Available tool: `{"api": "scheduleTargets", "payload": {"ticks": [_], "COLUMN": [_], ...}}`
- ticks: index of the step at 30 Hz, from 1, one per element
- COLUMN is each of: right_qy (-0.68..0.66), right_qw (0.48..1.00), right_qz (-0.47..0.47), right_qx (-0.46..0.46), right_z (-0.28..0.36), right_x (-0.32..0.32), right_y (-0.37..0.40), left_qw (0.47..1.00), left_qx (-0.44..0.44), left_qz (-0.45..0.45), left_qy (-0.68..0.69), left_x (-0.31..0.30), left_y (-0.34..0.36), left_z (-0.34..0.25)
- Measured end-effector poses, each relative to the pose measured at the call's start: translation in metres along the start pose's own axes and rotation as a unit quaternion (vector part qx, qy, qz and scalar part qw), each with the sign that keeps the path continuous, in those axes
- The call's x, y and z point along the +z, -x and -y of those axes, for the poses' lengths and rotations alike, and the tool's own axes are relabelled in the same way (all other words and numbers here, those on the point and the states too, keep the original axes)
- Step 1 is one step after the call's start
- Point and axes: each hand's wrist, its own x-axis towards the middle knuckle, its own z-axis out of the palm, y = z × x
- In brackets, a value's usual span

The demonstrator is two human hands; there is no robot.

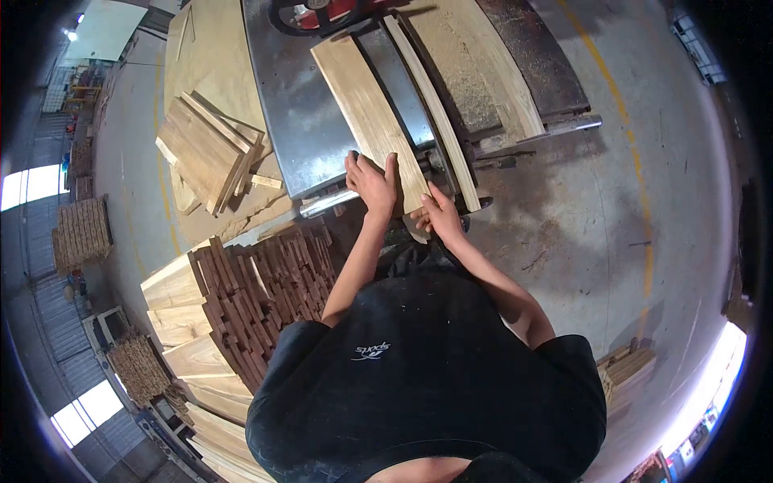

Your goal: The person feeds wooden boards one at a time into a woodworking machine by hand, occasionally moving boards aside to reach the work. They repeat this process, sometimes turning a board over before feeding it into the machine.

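Note:
A long, pale wooden board [366,105] lies lengthwise over the metal machine table [302,113], its near end sticking out past the front edge. My left hand [375,185] grips the board's left side, thumb on the top face and fingers at the edge. At the near right corner, my right hand [440,216] holds the same board with the thumb on top and the other fingers curled below, partly hidden. Just right of the board runs a narrow wooden strip [435,113], which neither hand clearly touches.
Sawdust covers the table's right part, where another plank [503,72] lies. A black handwheel [314,14] is at the far end. Cut boards [205,153] are piled on a plywood sheet [211,48] to the left. Stacked lumber [241,298] stands beside my left arm.

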Motion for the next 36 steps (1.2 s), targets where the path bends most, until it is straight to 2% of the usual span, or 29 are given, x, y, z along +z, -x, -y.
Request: {"api": "scheduleTargets", "payload": {"ticks": [7, 17, 22, 30, 31, 32, 33, 36], "right_qy": [0.002, 0.001, 0.009, 0.003, -0.016, 0.002, 0.048, 0.046], "right_qw": [0.998, 0.998, 0.999, 0.999, 0.999, 0.998, 0.997, 0.997], "right_qz": [-0.031, -0.061, -0.047, -0.049, -0.043, -0.054, -0.055, -0.058], "right_qx": [-0.045, -0.023, -0.017, -0.016, 0.011, -0.028, -0.026, 0.001], "right_z": [0.003, 0.034, 0.060, 0.086, 0.083, 0.092, 0.104, 0.114], "right_x": [0.011, 0.021, 0.026, 0.036, 0.034, 0.038, 0.041, 0.045], "right_y": [-0.021, -0.058, -0.085, -0.133, -0.152, -0.156, -0.155, -0.148], "left_qw": [0.999, 1.000, 0.999, 0.999, 0.999, 0.999, 0.999, 0.999], "left_qx": [0.018, 0.005, 0.005, 0.023, 0.023, 0.022, 0.028, 0.003], "left_qz": [0.016, 0.026, 0.031, -0.019, -0.023, -0.024, -0.030, -0.027], "left_qy": [-0.031, -0.014, -0.022, -0.020, -0.021, -0.017, -0.016, -0.025], "left_x": [0.015, 0.033, 0.040, 0.054, 0.055, 0.061, 0.067, 0.060], "left_y": [-0.031, -0.076, -0.114, -0.165, -0.176, -0.187, -0.194, -0.193], "left_z": [0.000, -0.001, -0.004, -0.006, -0.005, -0.005, -0.005, -0.006]}}
